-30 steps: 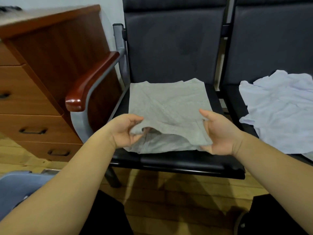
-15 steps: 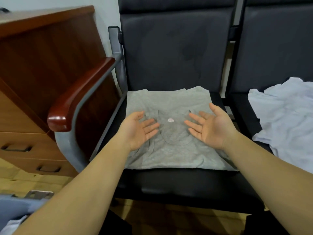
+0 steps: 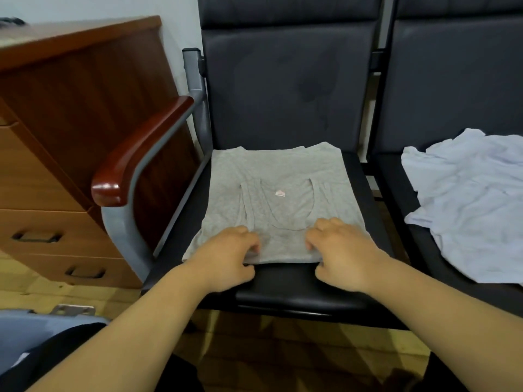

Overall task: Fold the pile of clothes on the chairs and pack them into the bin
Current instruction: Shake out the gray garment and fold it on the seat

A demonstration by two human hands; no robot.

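Two grips, left grip [image 3: 226, 251] and right grip [image 3: 343, 248], pinch the near hem of the grey vest [image 3: 283, 176] lying flat on the chair seat [image 3: 283, 287]; we judge an even lift and fold away keeps edges aligned.

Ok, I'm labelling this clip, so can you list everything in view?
grey top: 1, grey, flat on the left chair's seat
white shirt: 1, white, crumpled on the right chair's seat
chairs: 2, black, side by side
armrest: 1, red-brown wood, on the left chair's left side
drawers: 1 unit, brown wood, left of the chairs
bin: 1, blue-grey, bottom left corner, only partly in view
floor: 1, wood, under the chairs
left hand: 1, grips the grey top's near edge
right hand: 1, grips the same edge
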